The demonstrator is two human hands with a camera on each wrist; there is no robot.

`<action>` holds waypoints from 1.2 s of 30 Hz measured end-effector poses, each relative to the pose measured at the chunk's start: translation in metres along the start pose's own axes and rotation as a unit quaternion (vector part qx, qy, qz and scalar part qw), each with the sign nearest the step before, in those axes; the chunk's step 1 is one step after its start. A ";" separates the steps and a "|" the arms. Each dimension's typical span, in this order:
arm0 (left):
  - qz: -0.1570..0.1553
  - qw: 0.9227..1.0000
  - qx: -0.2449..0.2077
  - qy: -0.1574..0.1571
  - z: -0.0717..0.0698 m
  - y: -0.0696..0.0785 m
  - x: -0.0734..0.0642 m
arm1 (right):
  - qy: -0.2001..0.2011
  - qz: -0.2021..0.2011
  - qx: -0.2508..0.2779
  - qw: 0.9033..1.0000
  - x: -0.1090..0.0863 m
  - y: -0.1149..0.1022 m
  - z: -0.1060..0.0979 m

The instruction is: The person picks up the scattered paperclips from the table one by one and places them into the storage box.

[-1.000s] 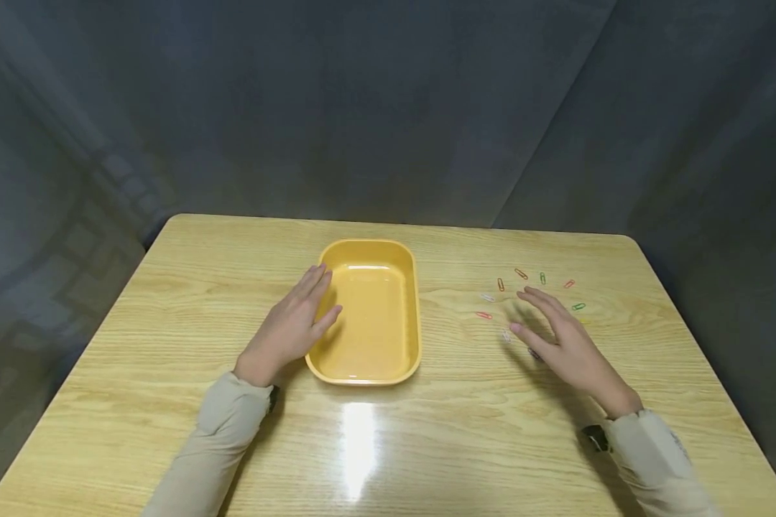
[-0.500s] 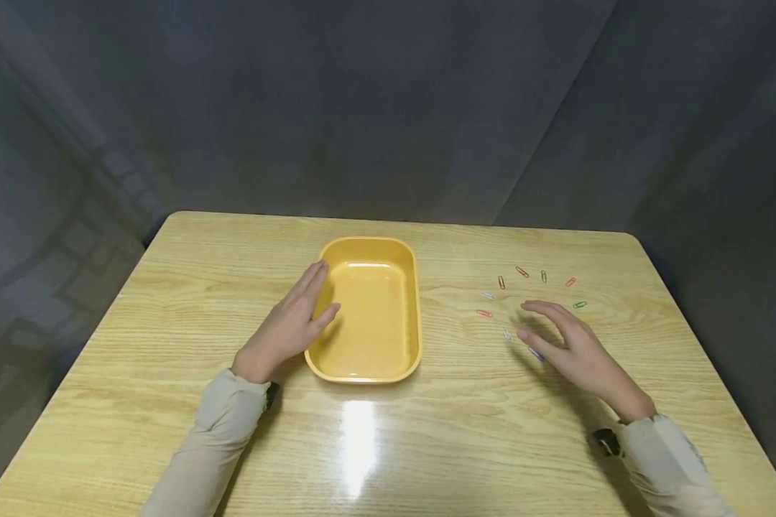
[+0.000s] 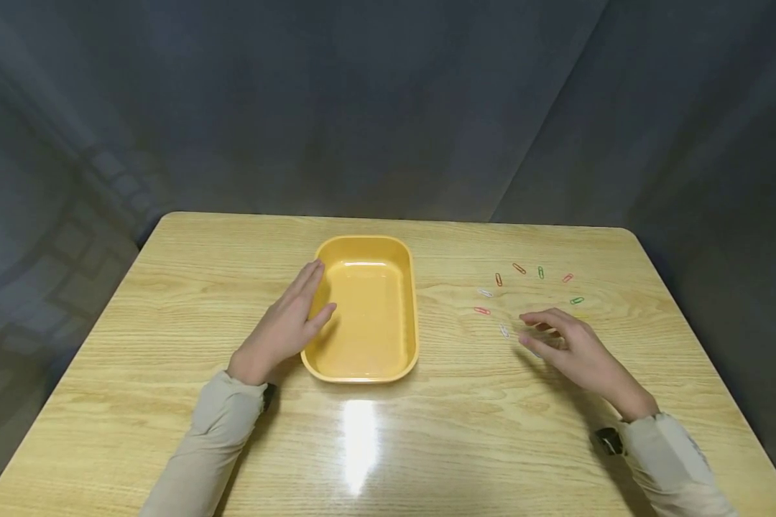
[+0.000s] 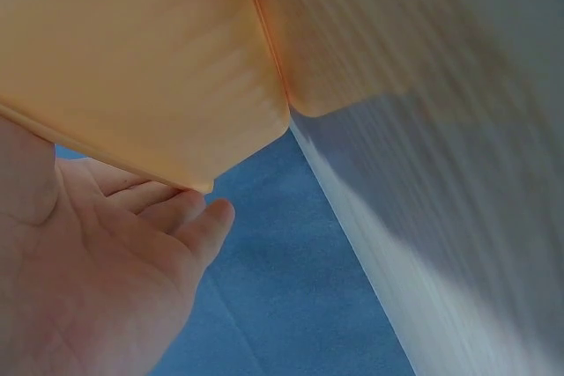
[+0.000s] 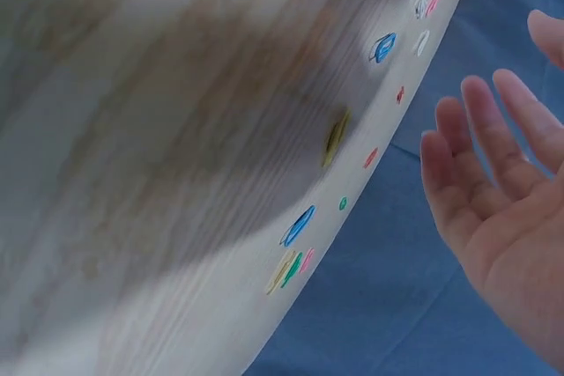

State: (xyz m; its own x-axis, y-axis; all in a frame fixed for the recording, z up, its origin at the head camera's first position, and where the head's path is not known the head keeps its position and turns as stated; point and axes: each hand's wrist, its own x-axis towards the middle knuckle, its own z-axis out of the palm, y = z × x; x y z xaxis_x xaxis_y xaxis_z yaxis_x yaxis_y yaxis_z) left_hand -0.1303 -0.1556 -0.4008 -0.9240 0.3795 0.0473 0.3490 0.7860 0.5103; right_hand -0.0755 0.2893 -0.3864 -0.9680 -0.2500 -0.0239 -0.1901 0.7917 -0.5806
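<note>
A yellow rectangular tray [image 3: 416, 309] stands near the middle of the table. My left hand [image 3: 283, 323] touches its left rim with fairly straight fingers, the thumb reaching over the inside; in the left wrist view its fingertips lie right at the tray's edge [image 4: 115, 160]. On the right, several coloured paper clips lie in a loose ring, among them a red one [image 3: 499, 279], a green one [image 3: 540, 273] and a pink one [image 3: 481, 311]. Over the ring's near side hovers my right hand [image 3: 578, 355], fingers loosely bent, nothing held. It partly hides a blue paper clip [image 5: 382, 47] in the head view.
The wooden table [image 3: 168, 301] has rounded far corners. Dark cloth [image 3: 388, 108] hangs behind it and along both sides. A bright light reflection [image 3: 360, 445] shows on the tabletop in front of the tray.
My right hand has drawn back toward me above the paper clips, and its fingers have bent more, bringing thumb and fingertips closer. The left hand stays at the tray rim.
</note>
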 end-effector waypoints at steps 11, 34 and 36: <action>-0.003 1.000 0.000 0.002 0.000 0.002 0.000 | -0.035 -0.004 -0.019 0.999 0.000 0.007 -0.001; -0.003 1.000 0.003 0.004 0.000 0.002 -0.001 | -0.055 0.008 -0.056 0.997 0.003 0.018 0.005; -0.003 1.000 0.003 0.004 0.000 0.003 0.000 | -0.052 0.008 -0.059 0.997 0.004 0.019 0.006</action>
State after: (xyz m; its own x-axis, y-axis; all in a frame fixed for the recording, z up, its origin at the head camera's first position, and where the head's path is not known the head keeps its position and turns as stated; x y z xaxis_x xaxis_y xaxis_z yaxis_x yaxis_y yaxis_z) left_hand -0.1290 -0.1535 -0.3995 -0.9270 0.3714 0.0517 0.3451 0.7908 0.5055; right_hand -0.0817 0.3008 -0.4023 -0.9497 -0.2890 -0.1204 -0.1992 0.8544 -0.4800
